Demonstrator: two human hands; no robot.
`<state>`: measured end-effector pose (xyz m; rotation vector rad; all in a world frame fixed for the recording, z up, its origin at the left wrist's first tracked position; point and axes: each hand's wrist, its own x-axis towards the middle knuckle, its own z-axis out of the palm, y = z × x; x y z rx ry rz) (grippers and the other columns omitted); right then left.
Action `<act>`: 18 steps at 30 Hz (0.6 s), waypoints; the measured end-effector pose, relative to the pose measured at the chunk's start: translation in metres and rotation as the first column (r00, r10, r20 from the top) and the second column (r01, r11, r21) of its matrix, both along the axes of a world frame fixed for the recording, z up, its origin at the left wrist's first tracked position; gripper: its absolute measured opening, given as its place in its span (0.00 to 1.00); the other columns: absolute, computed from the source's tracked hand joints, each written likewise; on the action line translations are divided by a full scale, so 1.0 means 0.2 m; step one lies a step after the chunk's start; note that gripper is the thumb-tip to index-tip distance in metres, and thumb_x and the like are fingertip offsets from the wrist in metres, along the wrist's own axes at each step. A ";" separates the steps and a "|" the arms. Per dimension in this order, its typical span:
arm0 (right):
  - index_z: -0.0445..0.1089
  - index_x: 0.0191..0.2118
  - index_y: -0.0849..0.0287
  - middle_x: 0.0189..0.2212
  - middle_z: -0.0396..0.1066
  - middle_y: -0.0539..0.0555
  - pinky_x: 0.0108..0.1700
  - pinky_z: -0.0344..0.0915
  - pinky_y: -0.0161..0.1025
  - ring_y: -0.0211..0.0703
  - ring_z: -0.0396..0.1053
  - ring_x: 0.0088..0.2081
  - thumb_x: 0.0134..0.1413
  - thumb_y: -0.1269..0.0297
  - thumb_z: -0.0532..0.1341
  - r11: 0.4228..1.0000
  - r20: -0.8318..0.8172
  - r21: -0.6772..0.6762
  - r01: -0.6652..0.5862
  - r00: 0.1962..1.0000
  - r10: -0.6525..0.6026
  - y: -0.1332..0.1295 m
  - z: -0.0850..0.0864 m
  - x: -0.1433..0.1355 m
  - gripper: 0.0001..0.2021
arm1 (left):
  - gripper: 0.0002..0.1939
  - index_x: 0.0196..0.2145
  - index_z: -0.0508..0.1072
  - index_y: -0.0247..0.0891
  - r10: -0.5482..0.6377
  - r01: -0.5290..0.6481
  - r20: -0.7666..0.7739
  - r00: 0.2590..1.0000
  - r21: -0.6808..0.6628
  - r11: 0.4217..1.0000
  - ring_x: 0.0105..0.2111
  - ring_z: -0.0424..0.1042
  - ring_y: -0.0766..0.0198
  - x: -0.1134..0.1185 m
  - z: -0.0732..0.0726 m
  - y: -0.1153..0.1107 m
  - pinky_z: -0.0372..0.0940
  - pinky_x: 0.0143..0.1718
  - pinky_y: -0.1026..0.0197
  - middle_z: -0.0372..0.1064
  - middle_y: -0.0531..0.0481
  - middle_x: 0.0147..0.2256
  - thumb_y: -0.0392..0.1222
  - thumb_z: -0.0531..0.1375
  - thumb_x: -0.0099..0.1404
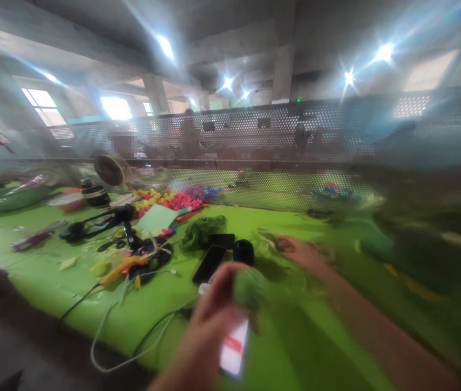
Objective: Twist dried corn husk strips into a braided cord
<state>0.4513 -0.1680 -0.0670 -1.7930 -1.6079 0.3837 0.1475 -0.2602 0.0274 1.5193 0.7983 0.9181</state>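
Note:
My left hand (221, 304) is closed around a round green bundle (250, 289) that looks like a ball of yarn. Under that hand lies a phone with a lit screen (233, 350), partly hidden by the palm. My right hand (294, 251) reaches forward, low over the green tabletop, with its fingers drawn together. At its fingertips is a pale green, blurred piece (269, 238); whether it is gripped is unclear. Between the hands stand a black spool (243, 252) and a dark phone (210, 264). Behind them sits a loose heap of green yarn (203, 231).
A yellow glue gun (124, 269) and loose cables (100, 347) lie at left. Beyond are a black strap (95, 222), a pale green card (157, 218), pink and yellow pieces (173, 200) and a small fan (111, 170). A perforated metal partition (254, 187) closes the back.

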 end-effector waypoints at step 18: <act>0.72 0.37 0.55 0.37 0.75 0.52 0.42 0.68 0.40 0.42 0.72 0.38 0.62 0.68 0.56 0.980 0.299 -0.190 0.053 0.954 0.007 -0.43 0.13 0.17 0.06 | 0.23 0.50 0.67 0.47 -0.128 0.214 -0.564 0.816 0.088 0.973 0.56 0.60 0.45 0.49 -0.62 -0.11 0.48 0.61 0.44 0.67 0.41 0.52 0.47 0.61 0.55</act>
